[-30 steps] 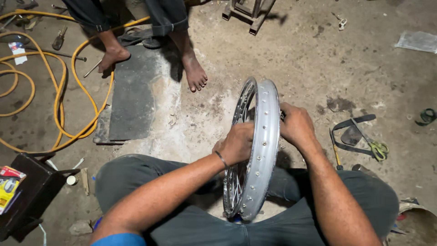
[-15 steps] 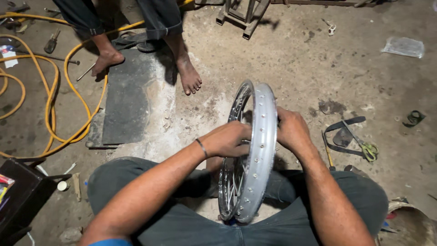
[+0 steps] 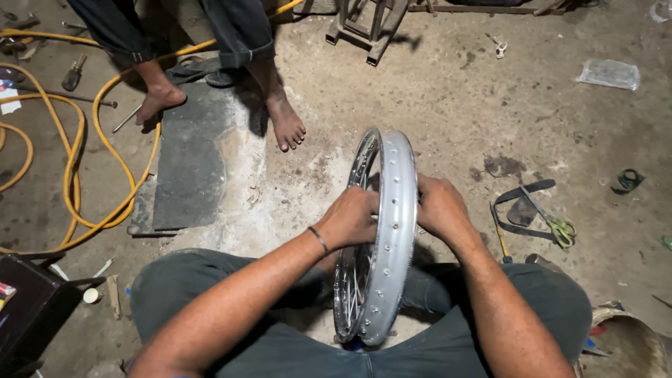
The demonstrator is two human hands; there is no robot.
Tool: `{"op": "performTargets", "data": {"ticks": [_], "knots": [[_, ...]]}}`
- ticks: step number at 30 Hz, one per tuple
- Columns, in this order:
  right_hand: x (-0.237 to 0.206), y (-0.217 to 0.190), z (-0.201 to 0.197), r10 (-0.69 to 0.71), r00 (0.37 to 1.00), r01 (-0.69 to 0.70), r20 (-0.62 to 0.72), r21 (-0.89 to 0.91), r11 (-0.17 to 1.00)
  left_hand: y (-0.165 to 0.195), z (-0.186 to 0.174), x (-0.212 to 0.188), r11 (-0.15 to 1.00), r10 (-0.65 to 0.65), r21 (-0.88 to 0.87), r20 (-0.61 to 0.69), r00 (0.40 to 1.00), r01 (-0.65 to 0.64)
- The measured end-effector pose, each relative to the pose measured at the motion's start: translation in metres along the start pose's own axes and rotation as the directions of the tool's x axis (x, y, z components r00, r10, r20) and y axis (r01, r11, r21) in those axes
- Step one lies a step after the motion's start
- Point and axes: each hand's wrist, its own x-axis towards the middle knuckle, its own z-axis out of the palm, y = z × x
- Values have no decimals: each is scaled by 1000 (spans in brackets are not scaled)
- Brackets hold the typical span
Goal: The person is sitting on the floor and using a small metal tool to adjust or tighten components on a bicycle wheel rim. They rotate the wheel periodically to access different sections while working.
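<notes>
— Both hands have slid down the spoked wheel rim [image 3: 392, 231], which stands upright between the knees.
— Left hand [image 3: 350, 218] clasps its spoke side, right hand [image 3: 437, 208] closed opposite, steadying it; fingertips probably hidden.

A silver spoked metal wheel rim [image 3: 381, 238] stands upright on edge between the seated person's knees, holes dotting its band.

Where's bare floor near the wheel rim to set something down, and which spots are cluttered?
Bare concrete lies ahead-right of the wheel rim, between the wooden stand, the plastic bag and the scissors. A smaller patch sits between the rim and the dark mat. The far left is crowded with yellow hose, tools and another person's feet. Left hand and right hand grip the rim.
</notes>
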Motion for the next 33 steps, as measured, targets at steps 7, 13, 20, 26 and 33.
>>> {"op": "performTargets", "data": {"ticks": [7, 13, 20, 26, 33], "knots": [[-1, 9, 3, 66, 998, -67, 15, 81, 994, 14, 2, 4, 996, -54, -69, -40, 998, 51], [-11, 5, 0, -21, 1000, 21, 15, 17, 1000, 25, -10, 7, 997, -42, -58, 173, 984, 52], [-8, -1, -5, -33, 999, 32, 33, 40, 999, 21, -4, 6, 994, 48, -107, 159, 986, -31], [-12, 1, -9, -79, 995, 82, -59, 35, 996, 27, -6, 7, 987, -155, -60, -49, 987, 152], [-12, 0, -12, -87, 993, 90, -79, 31, 995, 25, 1, 8, 991, -127, -34, -28, 992, 126]]}}
